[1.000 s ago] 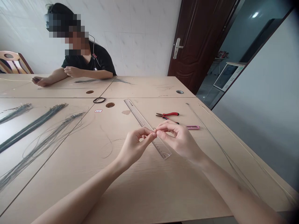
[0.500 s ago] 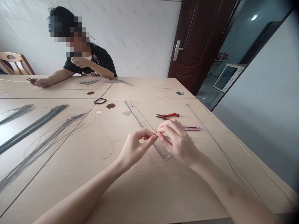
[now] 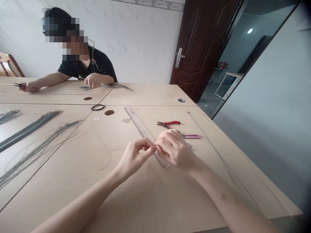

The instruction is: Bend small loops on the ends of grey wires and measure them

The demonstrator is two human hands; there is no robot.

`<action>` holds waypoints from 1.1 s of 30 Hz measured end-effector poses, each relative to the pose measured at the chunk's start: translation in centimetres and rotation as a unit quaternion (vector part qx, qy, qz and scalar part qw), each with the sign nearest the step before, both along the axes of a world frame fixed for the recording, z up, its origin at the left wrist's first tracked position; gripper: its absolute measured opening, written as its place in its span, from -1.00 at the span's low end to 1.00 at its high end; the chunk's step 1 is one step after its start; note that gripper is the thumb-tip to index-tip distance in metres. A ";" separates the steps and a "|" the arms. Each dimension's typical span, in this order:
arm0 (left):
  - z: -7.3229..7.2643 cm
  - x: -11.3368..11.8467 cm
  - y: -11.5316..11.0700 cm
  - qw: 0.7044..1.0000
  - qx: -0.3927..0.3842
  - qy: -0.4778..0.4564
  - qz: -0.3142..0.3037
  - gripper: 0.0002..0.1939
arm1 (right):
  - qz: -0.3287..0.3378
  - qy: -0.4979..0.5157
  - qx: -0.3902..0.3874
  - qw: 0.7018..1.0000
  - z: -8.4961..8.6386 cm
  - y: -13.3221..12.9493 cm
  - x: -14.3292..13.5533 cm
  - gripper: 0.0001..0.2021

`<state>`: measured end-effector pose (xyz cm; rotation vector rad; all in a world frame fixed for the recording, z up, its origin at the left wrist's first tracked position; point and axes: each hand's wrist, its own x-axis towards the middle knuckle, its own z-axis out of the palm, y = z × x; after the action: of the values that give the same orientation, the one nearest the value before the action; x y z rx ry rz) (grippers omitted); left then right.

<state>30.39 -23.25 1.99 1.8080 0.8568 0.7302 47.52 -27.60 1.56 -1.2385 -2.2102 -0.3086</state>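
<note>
Head view: your fingertips meet just above the ruler (image 3: 139,124), a thin strand (image 3: 155,141) between them.
Left hand (image 3: 136,157): thumb and forefinger pinched closed on the strand, other fingers curled.
Right hand (image 3: 176,151): thumb and fingertips closed on the strand at the same spot.
Strand's direction: a small curved bit rises towards 12 o'clock; its ends are hidden, so you cannot tell its long axis.
Progress: the piece you hold looks unfinished; the strand bundle (image 3: 31,131) at 9 o'clock seems already gathered. How much handwork is left does not show.
Tools: from your fingertips, pliers (image 3: 173,123) lie at 1 o'clock, the pink cutter (image 3: 193,136) between 2 and 3, both unheld.
</note>
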 end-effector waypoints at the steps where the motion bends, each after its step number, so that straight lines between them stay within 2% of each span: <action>1: 0.0 0.0 0.0 1.000 0.000 -0.003 0.009 -0.76 | -0.015 0.001 -0.013 1.000 0.0 0.2 0.3 -0.84; 3: 0.1 0.0 0.2 0.999 0.000 -0.012 0.031 -0.75 | -0.071 0.010 -0.043 0.996 0.0 1.1 1.2 -0.84; 5: 0.3 -0.2 0.3 0.999 -0.004 -0.021 0.048 -0.75 | -0.157 0.024 -0.080 0.984 0.0 2.5 2.6 -0.84; 8: 0.3 -0.4 0.4 0.998 -0.007 -0.034 0.053 -0.76 | -0.273 0.022 -0.171 0.946 0.2 5.2 5.0 -0.76; 13: 0.0 -0.6 0.8 0.997 -0.005 -0.062 0.055 -0.76 | -0.322 -0.004 -0.326 0.889 1.1 8.6 7.2 -0.70; 17: -0.1 -0.6 0.6 0.995 -0.006 -0.087 0.045 -0.77 | -0.310 0.006 -0.379 0.872 1.5 9.5 7.0 -0.74; 21: 0.0 -0.7 0.1 0.993 -0.014 -0.112 0.043 -0.76 | -0.299 0.069 -0.325 0.895 1.5 8.9 6.0 -0.71; 24: 0.1 -0.8 -0.1 0.990 -0.023 -0.130 0.047 -0.76 | -0.260 0.162 -0.274 0.912 1.4 7.1 4.7 -0.69; 28: 0.4 -1.0 -0.2 0.985 -0.042 -0.159 0.061 -0.80 | -0.144 0.303 -0.263 0.905 0.8 3.3 2.1 -0.61; 31: 0.4 -0.9 -0.3 0.980 -0.061 -0.176 0.065 -0.77 | -0.073 0.354 -0.248 0.899 -0.2 1.1 0.8 -0.62; 33: 0.3 -0.7 -0.4 0.974 -0.076 -0.204 0.056 -0.77 | -0.057 0.362 -0.217 0.905 -0.9 0.5 0.7 -0.73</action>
<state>29.70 -23.62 2.27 1.4141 0.7201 1.0356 48.22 -27.05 0.62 -1.4114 -1.5863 0.5601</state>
